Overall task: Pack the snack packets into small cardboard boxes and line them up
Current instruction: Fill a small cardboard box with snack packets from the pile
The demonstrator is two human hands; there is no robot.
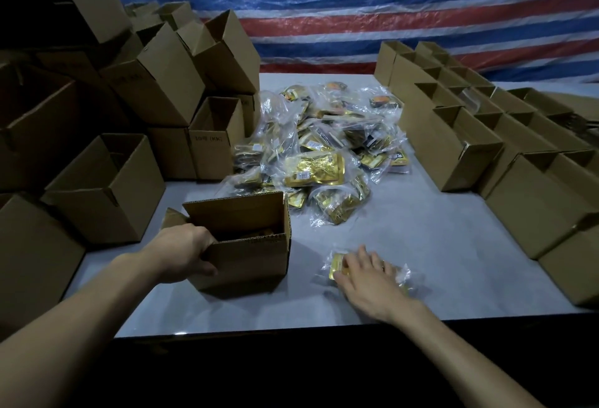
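A small open cardboard box [249,258] stands on the grey table near me, with something gold showing inside it. My left hand [184,252] grips its near left edge, thumb on the outside. To the right, a gold snack packet in clear wrap [337,265] lies flat on the table, and my right hand [366,274] rests on top of it with fingers spread. A heap of gold and black snack packets [317,151] in clear bags fills the middle of the table behind the box.
Empty open boxes [107,187] are stacked in a tall pile on the left. Rows of filled boxes [466,148] line the right side, running back to front. A striped red, white and blue tarp [356,12] hangs behind. The table's front edge [291,330] is near me.
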